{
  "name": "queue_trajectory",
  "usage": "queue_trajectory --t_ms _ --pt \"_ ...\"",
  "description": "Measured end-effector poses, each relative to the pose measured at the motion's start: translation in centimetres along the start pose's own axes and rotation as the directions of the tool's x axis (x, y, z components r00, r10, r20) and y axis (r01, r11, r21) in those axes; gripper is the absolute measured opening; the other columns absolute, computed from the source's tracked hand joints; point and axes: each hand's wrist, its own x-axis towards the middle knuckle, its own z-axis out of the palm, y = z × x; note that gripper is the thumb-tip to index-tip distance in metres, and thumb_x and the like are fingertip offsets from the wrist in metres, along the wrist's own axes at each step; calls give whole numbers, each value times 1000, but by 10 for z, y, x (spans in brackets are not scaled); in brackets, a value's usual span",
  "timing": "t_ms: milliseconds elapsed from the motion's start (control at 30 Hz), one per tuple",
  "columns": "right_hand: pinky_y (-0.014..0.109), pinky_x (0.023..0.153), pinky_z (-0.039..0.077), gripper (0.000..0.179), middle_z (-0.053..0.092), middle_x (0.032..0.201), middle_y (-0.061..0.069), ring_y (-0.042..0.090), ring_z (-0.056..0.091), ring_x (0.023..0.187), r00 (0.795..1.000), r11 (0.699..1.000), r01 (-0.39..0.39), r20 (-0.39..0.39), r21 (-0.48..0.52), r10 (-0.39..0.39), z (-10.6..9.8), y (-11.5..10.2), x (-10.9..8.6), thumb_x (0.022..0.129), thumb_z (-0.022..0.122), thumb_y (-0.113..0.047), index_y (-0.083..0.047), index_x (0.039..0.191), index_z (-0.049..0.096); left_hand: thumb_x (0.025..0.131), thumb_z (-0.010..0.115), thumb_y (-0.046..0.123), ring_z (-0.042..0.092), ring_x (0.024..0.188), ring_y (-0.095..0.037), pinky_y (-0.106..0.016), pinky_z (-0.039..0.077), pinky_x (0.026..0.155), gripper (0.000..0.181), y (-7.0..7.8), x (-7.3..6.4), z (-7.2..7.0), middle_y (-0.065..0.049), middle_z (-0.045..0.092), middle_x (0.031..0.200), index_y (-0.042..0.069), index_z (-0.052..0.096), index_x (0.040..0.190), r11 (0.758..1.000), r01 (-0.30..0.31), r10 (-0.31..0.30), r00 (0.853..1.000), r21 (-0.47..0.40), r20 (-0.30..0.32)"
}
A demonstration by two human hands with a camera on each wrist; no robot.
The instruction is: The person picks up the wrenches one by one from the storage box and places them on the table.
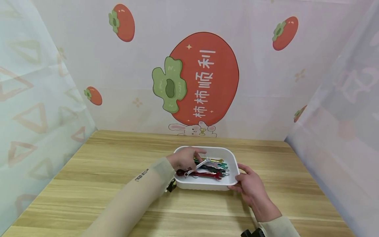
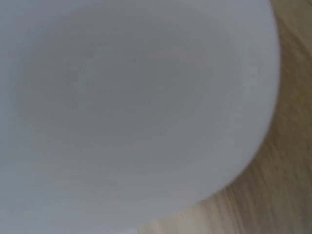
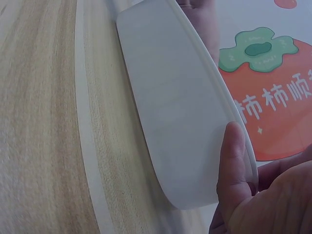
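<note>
A white plastic bin (image 1: pixel 204 187) sits on the wooden table with several wrenches inside. My left hand (image 1: pixel 186 158) reaches over the bin's left side, its fingers at a silver wrench (image 1: pixel 196 168) that lies slantwise above the others. Below it are a red wrench (image 1: pixel 207 175), dark ones, a green one (image 1: pixel 223 165) and a gold one (image 1: pixel 217 160). My right hand (image 1: pixel 251 184) grips the bin's right front corner; in the right wrist view a finger (image 3: pixel 233 156) lies along the outer wall (image 3: pixel 170 97). Blurred white bin wall (image 2: pixel 146 97) fills most of the left wrist view.
The wooden table (image 1: pixel 124 158) extends around the bin on every side. Behind it stands a backdrop (image 1: pixel 254 115) printed with persimmons, and pale patterned sheets (image 1: pixel 38 98) hang at both sides.
</note>
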Motion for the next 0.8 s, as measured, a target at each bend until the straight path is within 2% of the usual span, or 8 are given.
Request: queue_trajectory --t_ms 100,167,300,400,633,800 --pt "38 63 60 55 46 133 36 32 68 83 1000 1000 -1 -1 -1 1 1 0 0 95 40 11 2 149 34 76 68 -21 62 77 -25 -31 53 56 79 -2 2 -1 -7 65 100 21 57 142 993 40 -44 998 -108 -35" --pt "38 63 60 55 47 131 36 32 68 82 1000 1000 0 -2 -4 0 1 0 0 96 40 10 1 149 34 76 67 -21 62 76 -27 -33 55 58 76 -4 4 -1 -10 63 101 18 58 141 982 52 -64 996 -181 -61" --pt "38 63 60 54 48 130 36 34 68 83 1000 1000 1 -6 -14 -1 1 -1 -2 96 40 10 1 149 35 77 63 -22 61 82 -28 -38 58 65 63 -5 6 -5 -15 59 106 6 60 133 947 33 -59 995 -318 -75" --pt "38 64 60 53 47 131 36 34 68 84 1000 1000 -1 -8 -20 1 2 -2 -2 97 40 9 0 149 35 79 61 -21 60 85 -29 -39 58 68 55 -4 3 -11 -16 57 109 2 58 129 917 22 -53 997 -399 -65" --pt "37 65 60 53 46 133 35 33 68 84 1000 1000 -5 -5 -30 5 3 -4 -4 97 40 9 -1 149 35 80 65 -18 60 84 -27 -36 58 67 55 3 -9 -25 -15 55 108 4 54 129 863 9 -71 992 -505 -104" --pt "38 65 60 54 45 134 36 33 67 85 1000 999 -4 -4 -40 4 4 -6 -6 97 40 9 0 150 34 82 63 -19 59 83 -25 -35 57 67 56 6 -17 -33 -15 53 108 -1 50 133 835 -8 -64 992 -550 -112"
